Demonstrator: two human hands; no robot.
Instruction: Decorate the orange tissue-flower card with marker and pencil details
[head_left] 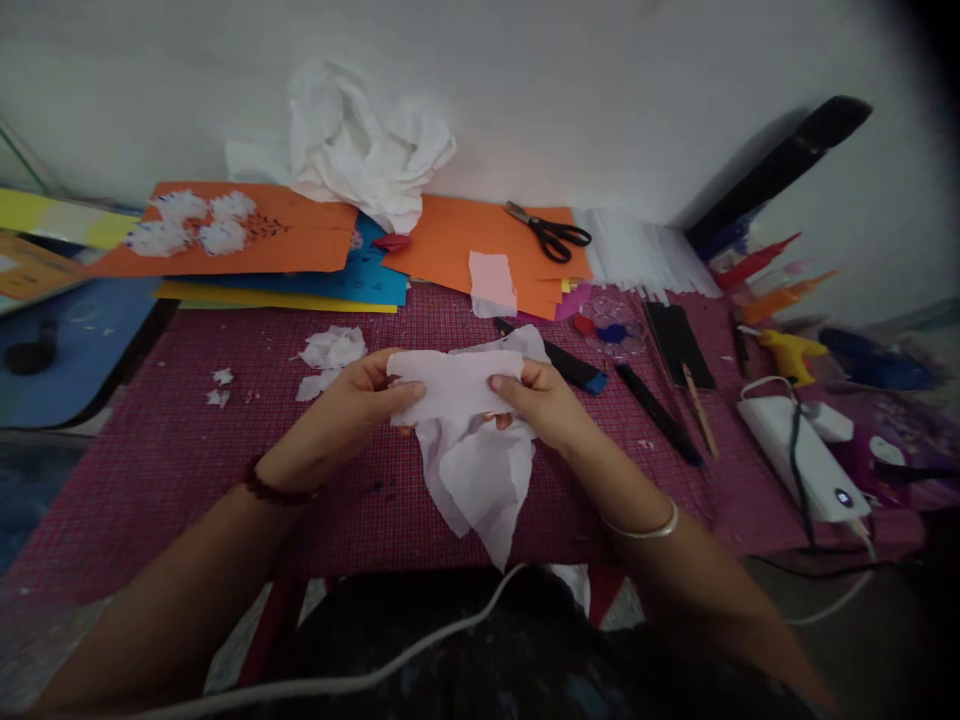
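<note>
Between my two hands a white sheet of tissue paper [484,455] is stretched over the near part of the table, its loose ends hanging in points below. My left hand [375,390] pinches the left edge, thumb on top. The right edge is pinched the same way by my right hand [536,400]. Crumpled tissue pieces [332,348] lie just left of my left hand. Beyond the held sheet, a torn tissue rectangle [493,284] rests on orange card [450,240], close to black-handled scissors [553,235].
At the back, a heap of white tissue [360,140] stands against the wall. An orange card with white tufts [225,225] lies at the left. To the right are a black marker [660,415], a pencil [700,410], a phone [681,345], a yellow glue gun [795,352] and a white power bank [799,460].
</note>
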